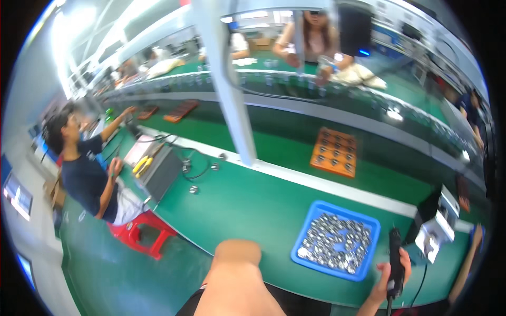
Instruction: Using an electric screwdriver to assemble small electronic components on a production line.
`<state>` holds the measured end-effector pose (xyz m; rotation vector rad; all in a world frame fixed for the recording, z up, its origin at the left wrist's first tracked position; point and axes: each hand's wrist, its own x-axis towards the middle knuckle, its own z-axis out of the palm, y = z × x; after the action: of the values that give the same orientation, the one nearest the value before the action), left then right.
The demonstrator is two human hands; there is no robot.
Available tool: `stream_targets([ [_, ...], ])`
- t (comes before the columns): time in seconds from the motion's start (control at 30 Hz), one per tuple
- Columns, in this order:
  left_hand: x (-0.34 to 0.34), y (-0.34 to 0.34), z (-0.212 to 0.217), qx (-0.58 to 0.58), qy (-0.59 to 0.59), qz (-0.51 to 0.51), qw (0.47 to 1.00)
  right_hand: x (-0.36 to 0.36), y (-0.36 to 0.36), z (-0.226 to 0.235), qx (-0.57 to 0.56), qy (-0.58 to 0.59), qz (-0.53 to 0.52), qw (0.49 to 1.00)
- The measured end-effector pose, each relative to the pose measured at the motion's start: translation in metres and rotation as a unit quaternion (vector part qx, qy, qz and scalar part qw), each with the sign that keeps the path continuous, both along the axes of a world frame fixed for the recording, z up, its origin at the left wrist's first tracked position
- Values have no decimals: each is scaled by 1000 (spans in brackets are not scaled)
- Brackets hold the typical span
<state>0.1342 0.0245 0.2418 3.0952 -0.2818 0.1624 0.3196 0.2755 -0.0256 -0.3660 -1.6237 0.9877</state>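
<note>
My right hand [380, 284] is closed round a black electric screwdriver [395, 263], held upright with its tip up and its cord hanging down. Just left of it on the green bench [237, 203] is a blue tray [300, 234] filled with small shiny metal parts [334, 242]. To the right of the screwdriver stands a silver and black metal fixture [435, 231]. My left hand [237, 253] reaches in from the lower edge at the bench's near side, seen as a blurred rounded shape. Its fingers are hidden, so what it holds, if anything, does not show.
Beyond a white rail, an orange tray [334, 152] holds round metal parts. A white post [226, 89] rises mid-bench. Loose metal parts [194, 189] lie near a grey box [158, 171] with yellow-handled pliers [141, 166]. A co-worker [87, 163] sits left; another person's arm [466, 266] shows right.
</note>
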Motion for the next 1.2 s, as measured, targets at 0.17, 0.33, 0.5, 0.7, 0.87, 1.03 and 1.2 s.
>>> stream_targets([
  [0.17, 21, 19, -42, -273, -168, 273, 907, -28, -9, 13, 3, 33, 94, 995],
  [0.33, 1, 31, -98, -387, -167, 526, 739, -12, 5, 17, 92, -8, 83, 992],
  [0.5, -93, 15, -190, -175, -423, 813, 362, -19, -2, 18, 74, 37, 95, 992],
  [0.7, -124, 33, -253, -125, -552, 785, 250, -16, -1, 15, 101, -1, 111, 989],
  [0.87, -99, 46, -253, -104, -453, 838, 287, -18, -3, 17, 50, 14, 105, 993],
  [1.03, -104, 43, -254, -56, -405, 831, 377, -18, -2, 11, 37, 15, 97, 994],
  [1.2, -108, 37, -252, -59, -395, 835, 378, -24, 3, 19, -4, 5, 92, 996],
])
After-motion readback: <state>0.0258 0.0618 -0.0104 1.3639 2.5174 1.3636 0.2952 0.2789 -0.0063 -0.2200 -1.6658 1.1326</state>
